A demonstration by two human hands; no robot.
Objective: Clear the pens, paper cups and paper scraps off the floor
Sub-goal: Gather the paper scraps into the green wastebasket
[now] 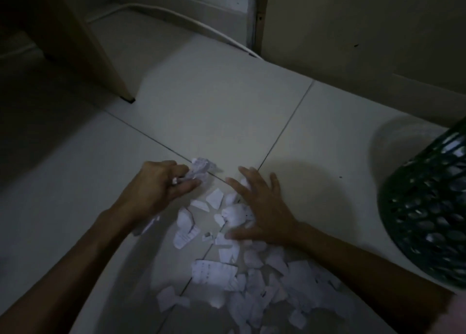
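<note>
Several torn white paper scraps lie scattered on the pale tiled floor, from between my hands down to the lower edge of the view. My left hand grips a crumpled wad of paper at the upper end of the pile. My right hand lies flat with fingers spread on top of scraps beside it. No pens or paper cups show in this dim view.
A dark green lattice waste basket stands at the right edge. A wooden furniture leg rises at the upper left. A white cable runs along the floor by the back wall.
</note>
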